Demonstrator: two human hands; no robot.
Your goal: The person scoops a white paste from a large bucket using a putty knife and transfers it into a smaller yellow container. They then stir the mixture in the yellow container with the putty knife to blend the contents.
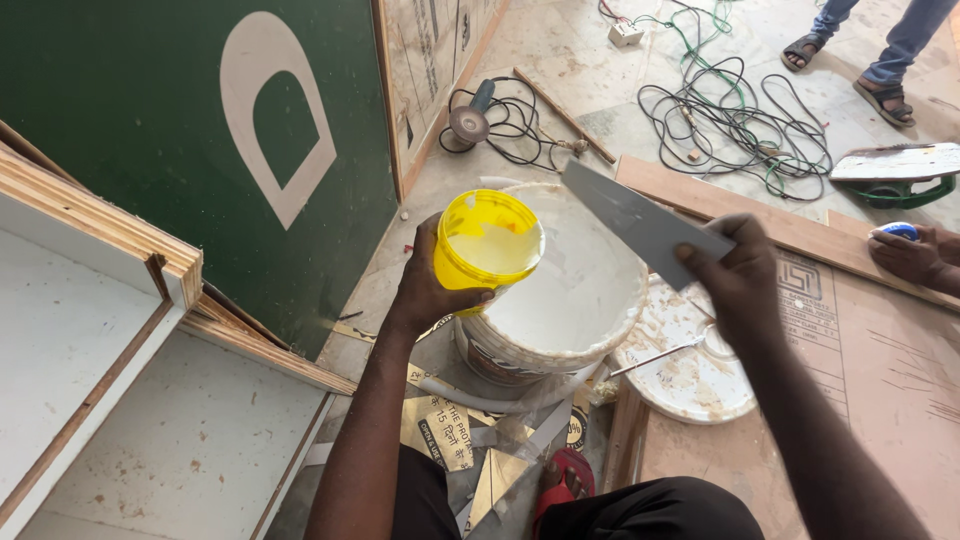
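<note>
While the left hand (425, 290) grips the small yellow tub (488, 240) from the side, fingers wrapped round its wall, the tub sits tipped over the rim of the big white bucket (575, 290), which stands on the floor between the person's knees. Pale, glossy stuff lies inside the tub, and the bucket holds the same white paste. The right hand (740, 280) pinches a flat grey spreader blade (640, 220), fingers clenched on its lower end, the blade angled up and left over the bucket's far rim, not touching the paste.

From where I stand, the risks look plain. That tub is held one-handed and tilted; if the grip slides on a smeared wall, I think it drops into the bucket or slops over onto the floor and the printed foil scraps (450, 430) by the person's red sandal (565, 480). The blade is held only at one end, so a hard scrape could twist it loose. The bucket's lid (690, 375) lies just beside it with a thin metal rod (655, 357) across it, close enough to be knocked by an elbow. Another person's hand (910, 255) rests on the plywood sheet (880, 360) nearby, near enough to catch a flick of paste. Tangled cables (730, 115) and an angle grinder (470, 120) lie well apart behind.
</note>
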